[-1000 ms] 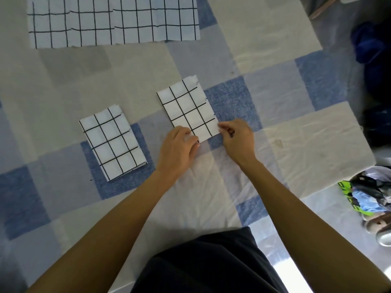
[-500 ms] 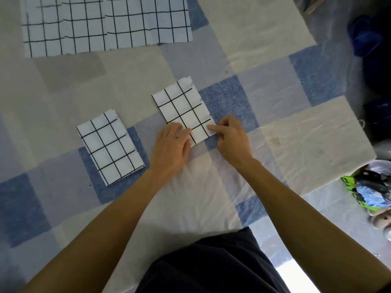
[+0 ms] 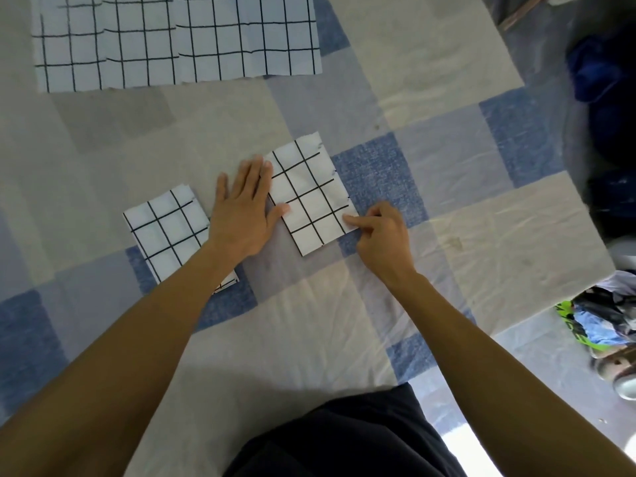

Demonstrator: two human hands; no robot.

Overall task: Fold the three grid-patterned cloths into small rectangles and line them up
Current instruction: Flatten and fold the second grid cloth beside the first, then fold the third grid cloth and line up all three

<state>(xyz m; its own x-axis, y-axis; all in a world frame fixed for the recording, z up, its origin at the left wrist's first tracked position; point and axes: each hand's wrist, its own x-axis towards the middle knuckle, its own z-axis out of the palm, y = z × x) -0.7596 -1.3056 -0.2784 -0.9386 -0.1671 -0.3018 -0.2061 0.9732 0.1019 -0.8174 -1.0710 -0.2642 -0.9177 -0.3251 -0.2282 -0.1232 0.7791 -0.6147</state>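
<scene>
Aligning second cloth (image 3: pixel 311 194): left hand (image 3: pixel 241 215) flat, fingers straight; right hand (image 3: pixel 382 235) seemingly pinches corner; third cloth (image 3: pixel 172 39) needs folding next.

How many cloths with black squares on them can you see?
3. The left folded cloth lies partly under the left forearm, the middle folded cloth sits at the centre, and the unfolded cloth is spread along the top edge. None seems hidden.
</scene>
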